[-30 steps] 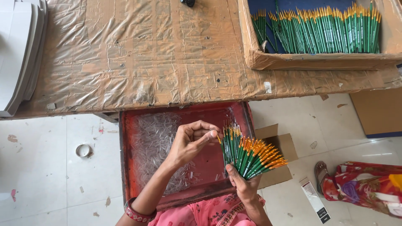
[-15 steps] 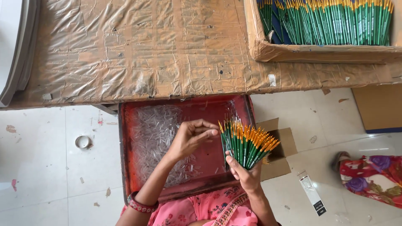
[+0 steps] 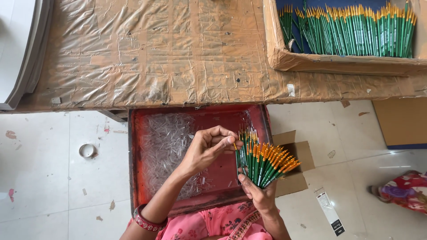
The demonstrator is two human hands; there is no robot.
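Note:
My right hand [image 3: 257,194] grips a fanned bundle of green sticks with orange tips [image 3: 261,160], held over the right side of a red tray [image 3: 133,155]. My left hand [image 3: 207,147] is pinched at the bundle's left edge, its fingertips on one stick tip. Whether a small piece sits between those fingers cannot be made out. The tray lies on my lap and holds a heap of small clear plastic tubes [image 3: 167,144]. A red bangle [image 3: 149,218] circles my left wrist.
A table wrapped in brown taped plastic [image 3: 155,53] stands ahead. On its right, a cardboard box [image 3: 311,62] holds several rows of the same green sticks. A small open carton [image 3: 298,153] sits on the tiled floor beside the tray. A tape ring [image 3: 87,150] lies left.
The view has tilted slightly. My left hand has shifted down and right, closer onto the bundle's edge, and the bundle sits a little lower.

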